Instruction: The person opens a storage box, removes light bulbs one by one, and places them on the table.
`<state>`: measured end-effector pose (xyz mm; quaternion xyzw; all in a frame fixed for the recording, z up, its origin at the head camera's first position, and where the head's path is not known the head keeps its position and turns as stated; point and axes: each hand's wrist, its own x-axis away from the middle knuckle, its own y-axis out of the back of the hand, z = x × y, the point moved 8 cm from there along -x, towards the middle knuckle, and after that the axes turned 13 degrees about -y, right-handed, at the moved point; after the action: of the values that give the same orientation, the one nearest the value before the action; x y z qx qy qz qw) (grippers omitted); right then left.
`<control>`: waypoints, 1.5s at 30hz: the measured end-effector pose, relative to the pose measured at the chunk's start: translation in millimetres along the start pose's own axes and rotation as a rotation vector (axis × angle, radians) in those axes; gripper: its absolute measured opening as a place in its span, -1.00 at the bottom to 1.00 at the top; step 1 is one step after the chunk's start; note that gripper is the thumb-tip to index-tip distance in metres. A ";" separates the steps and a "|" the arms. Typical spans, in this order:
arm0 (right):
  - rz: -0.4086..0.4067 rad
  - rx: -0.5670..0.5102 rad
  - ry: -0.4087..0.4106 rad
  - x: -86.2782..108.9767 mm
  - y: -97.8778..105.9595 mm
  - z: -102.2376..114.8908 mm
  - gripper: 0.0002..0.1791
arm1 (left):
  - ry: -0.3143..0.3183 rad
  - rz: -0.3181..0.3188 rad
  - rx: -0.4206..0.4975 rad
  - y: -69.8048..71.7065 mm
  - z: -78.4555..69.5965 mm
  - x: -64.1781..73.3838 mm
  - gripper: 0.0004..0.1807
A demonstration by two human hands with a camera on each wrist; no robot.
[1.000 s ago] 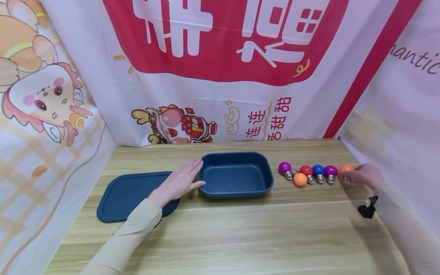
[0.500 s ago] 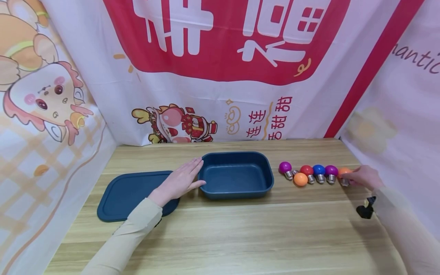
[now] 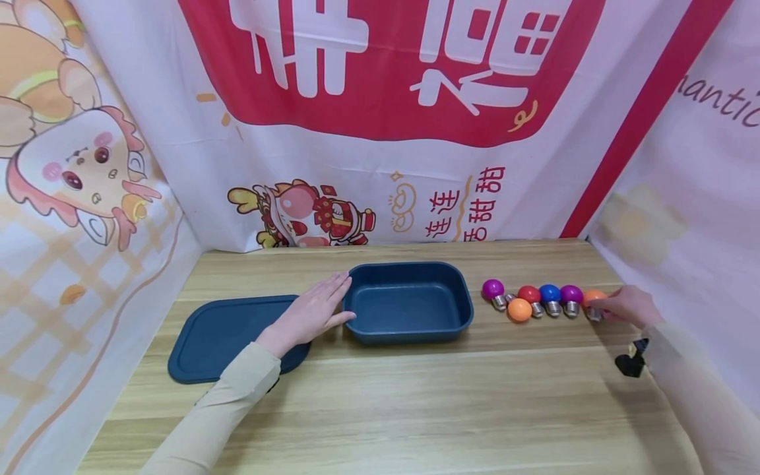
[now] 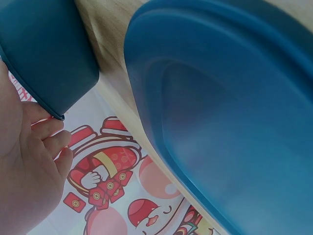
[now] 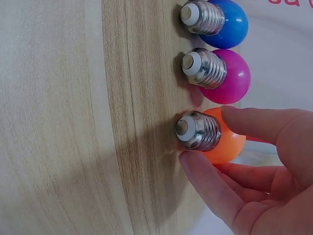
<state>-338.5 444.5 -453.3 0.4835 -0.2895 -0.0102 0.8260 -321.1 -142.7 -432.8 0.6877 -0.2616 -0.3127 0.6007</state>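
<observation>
At the right end of a row of light bulbs, my right hand (image 3: 632, 306) pinches an orange light bulb (image 5: 230, 142) between thumb and finger. Its metal screw base points toward the near side of the table. Beside it lies a purple bulb (image 5: 237, 76), then a blue bulb (image 3: 550, 295). My left hand (image 3: 315, 307) lies against the left side of a dark blue rectangular box (image 3: 410, 336), its fingers extended and touching the rim. The inside of the box shows bare. Under the left forearm is the flat blue lid (image 3: 222, 336), partly covered.
A red bulb (image 3: 528, 294), another orange bulb (image 3: 519, 310) and another purple bulb (image 3: 492, 289) lie between the box and the blue bulb. Printed cloth (image 3: 380, 165) hangs behind and on both sides of the wooden table (image 3: 415, 409).
My right hand has moved slightly left with the orange bulb, bringing it up beside the purple bulb. The left hand and the box have stayed where they were.
</observation>
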 end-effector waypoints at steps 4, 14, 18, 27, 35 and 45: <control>0.005 0.011 0.005 1.1 -0.9 0.4 -0.51 | -0.002 -0.001 -0.001 0.3 -0.3 -0.1 -0.12; 0.000 0.018 0.026 4.6 2.9 3.5 -0.53 | 0.000 -0.004 -0.007 0.8 1.2 -0.9 -0.12; -0.007 0.022 0.043 4.9 3.9 4.7 -0.51 | 0.000 -0.003 -0.008 0.8 1.3 -1.0 -0.12; -0.004 -0.010 0.028 3.3 3.0 2.3 -0.50 | -0.004 0.002 -0.005 -0.5 0.6 -1.4 -0.12; -0.019 0.012 0.053 7.7 3.8 1.1 -0.46 | -0.001 0.005 -0.001 -1.9 2.2 -2.3 -0.12; -0.022 0.005 0.038 9.7 5.6 -2.5 -0.38 | -0.009 0.010 -0.002 -2.3 0.7 -2.2 -0.12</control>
<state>-330.6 446.6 -445.1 0.4888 -0.2687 -0.0092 0.8299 -323.1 -141.3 -434.9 0.6842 -0.2675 -0.3131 0.6019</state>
